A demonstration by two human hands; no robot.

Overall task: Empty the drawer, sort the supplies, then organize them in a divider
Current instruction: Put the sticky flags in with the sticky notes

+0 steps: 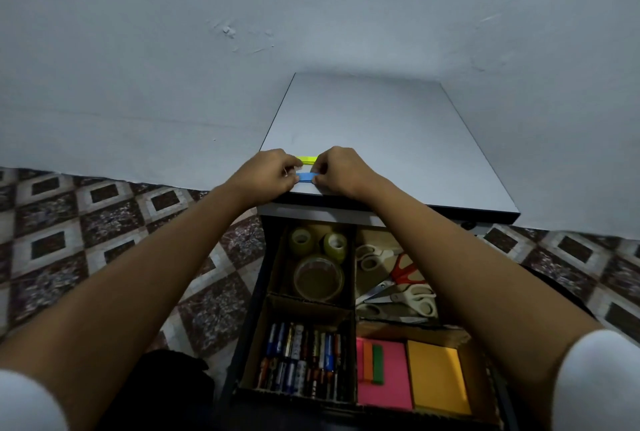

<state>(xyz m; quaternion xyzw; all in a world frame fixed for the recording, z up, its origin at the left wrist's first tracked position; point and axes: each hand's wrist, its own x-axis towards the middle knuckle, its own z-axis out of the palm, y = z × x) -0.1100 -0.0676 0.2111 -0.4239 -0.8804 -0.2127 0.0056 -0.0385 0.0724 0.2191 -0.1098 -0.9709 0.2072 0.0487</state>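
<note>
L hand (273, 172), R hand (341, 171) pinch 1 blue strip (306, 177).

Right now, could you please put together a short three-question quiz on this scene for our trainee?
1. True or false: the scissors share a compartment with the batteries.
2. What do the left hand and right hand pinch on the cabinet top? A) tape roll B) blue sticky strip C) orange pad
3. Fill in: the second strip, lying just behind it, is ___.
Key: 1 false; 2 B; 3 yellow.
</note>
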